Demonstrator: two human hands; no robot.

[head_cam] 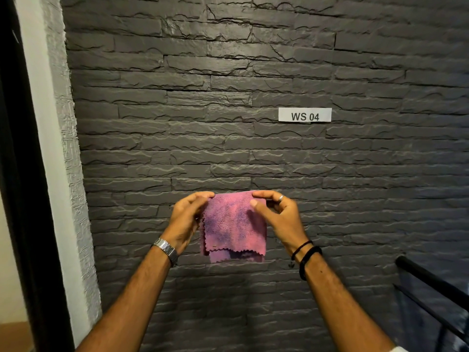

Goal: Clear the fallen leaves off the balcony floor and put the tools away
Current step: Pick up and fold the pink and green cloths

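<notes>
A pink-purple cleaning cloth (233, 227) with zigzag edges hangs folded in front of a dark stone wall. My left hand (186, 219) pinches its upper left corner. My right hand (279, 215) pinches the upper right corner between thumb and fingers. Both arms are stretched forward at chest height. No leaves or floor are in view.
The dark grey stacked-stone wall (253, 85) fills the view, with a white label reading WS 04 (304, 114). A black door frame (22, 174) and white wall edge run down the left. A black railing (431, 278) juts in at the lower right.
</notes>
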